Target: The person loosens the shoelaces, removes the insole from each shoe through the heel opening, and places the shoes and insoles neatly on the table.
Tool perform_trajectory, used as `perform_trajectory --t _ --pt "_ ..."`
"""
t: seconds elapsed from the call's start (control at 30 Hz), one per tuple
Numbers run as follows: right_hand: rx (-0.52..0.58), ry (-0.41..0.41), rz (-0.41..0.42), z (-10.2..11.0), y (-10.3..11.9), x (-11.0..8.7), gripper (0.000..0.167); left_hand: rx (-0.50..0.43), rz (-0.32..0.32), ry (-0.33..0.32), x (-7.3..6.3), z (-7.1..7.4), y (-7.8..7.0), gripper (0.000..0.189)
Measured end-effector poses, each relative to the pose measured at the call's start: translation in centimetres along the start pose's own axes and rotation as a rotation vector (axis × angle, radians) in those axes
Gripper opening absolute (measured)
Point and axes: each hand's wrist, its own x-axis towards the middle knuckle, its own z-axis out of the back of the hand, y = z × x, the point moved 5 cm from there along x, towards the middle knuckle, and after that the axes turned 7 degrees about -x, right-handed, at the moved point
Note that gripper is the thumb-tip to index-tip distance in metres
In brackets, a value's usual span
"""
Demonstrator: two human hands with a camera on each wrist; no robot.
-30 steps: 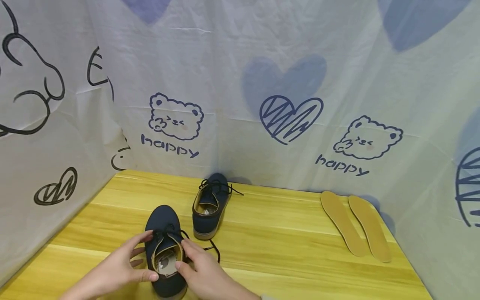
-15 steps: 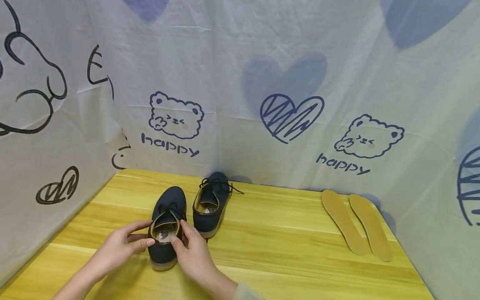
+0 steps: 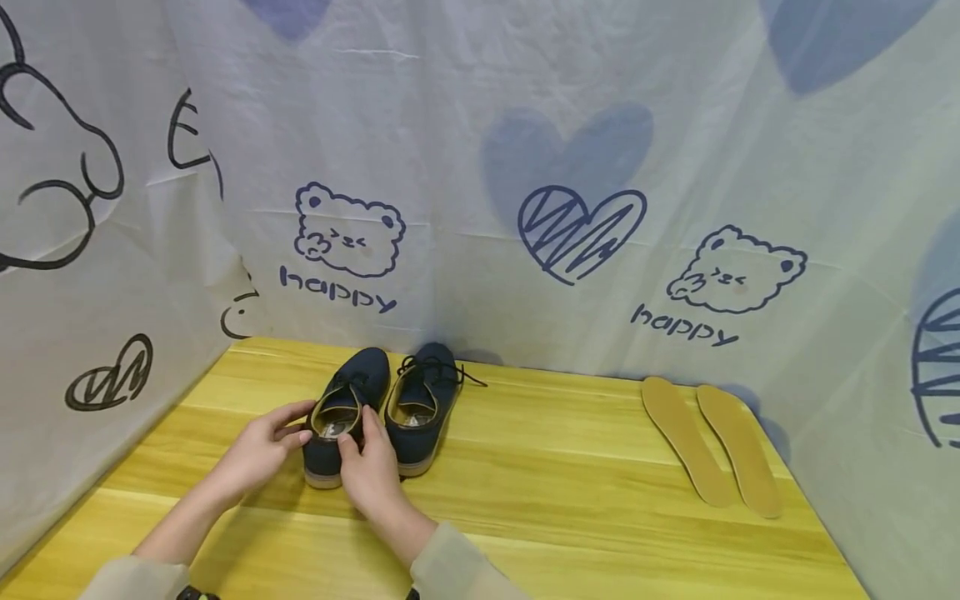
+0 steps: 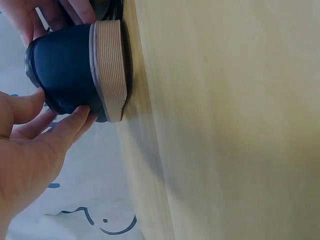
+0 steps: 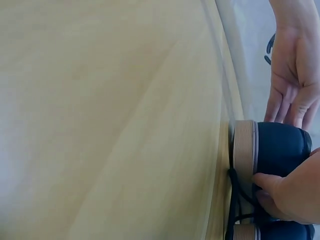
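Note:
A dark navy lace-up shoe (image 3: 324,457) stands on the wooden tabletop, toe pointing away, its collar facing up. My left hand (image 3: 258,450) holds its left side, with the thumb at the collar edge. On the opposite side my right hand (image 3: 375,471) grips the collar, thumb toward the opening. The heel (image 4: 65,65) and ribbed tan sole (image 4: 110,70) show in the left wrist view, the sole close to the tabletop. Close on the right stands the matching shoe (image 3: 417,447), its black laces (image 3: 471,378) trailing right. Whitish material is visible inside both shoes.
Two tan insoles, a left one (image 3: 686,442) and a right one (image 3: 742,450), lie side by side at the table's right. A white printed cloth (image 3: 465,267) hangs along the back and both sides of the yellow wood-grain tabletop (image 3: 570,500).
Both hands have moved the held shoe away from the person and slightly right, until it stands close beside the other shoe. The other shoe and the insoles have stayed put.

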Motion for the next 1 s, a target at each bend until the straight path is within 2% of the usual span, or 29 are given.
perform_trajectory --t 0.13,0.3,0.47,0.6,0.7,0.87,1.0 --pt "0.033 -0.015 -0.053 -0.4 -0.2 0.9 0.059 0.005 -0.003 -0.035 1.0 -0.1 0.0 0.051" --pt "0.064 -0.035 -0.086 -0.4 -0.4 2.0 0.059 -0.024 0.006 -0.043 2.3 -0.3 0.2 0.051" --pt "0.08 -0.03 -0.102 -0.7 -0.1 2.6 0.06 -0.045 0.022 -0.057 2.9 0.0 0.7 0.051" --pt "0.097 -0.017 -0.13 -0.7 0.2 2.7 0.062 -0.045 0.034 -0.063 2.9 0.3 0.6 0.052" --pt "0.126 -0.008 -0.158 -0.6 0.2 2.4 0.065 -0.025 0.021 -0.082 2.7 0.3 0.3 0.05" --pt "0.178 0.033 -0.173 0.1 0.6 1.0 0.067 0.031 0.04 -0.171 1.9 -0.1 -0.4 0.047" --pt "0.219 0.082 -0.125 1.6 1.3 -0.8 0.065 0.073 0.046 -0.23 1.0 -0.8 -1.0 0.05"
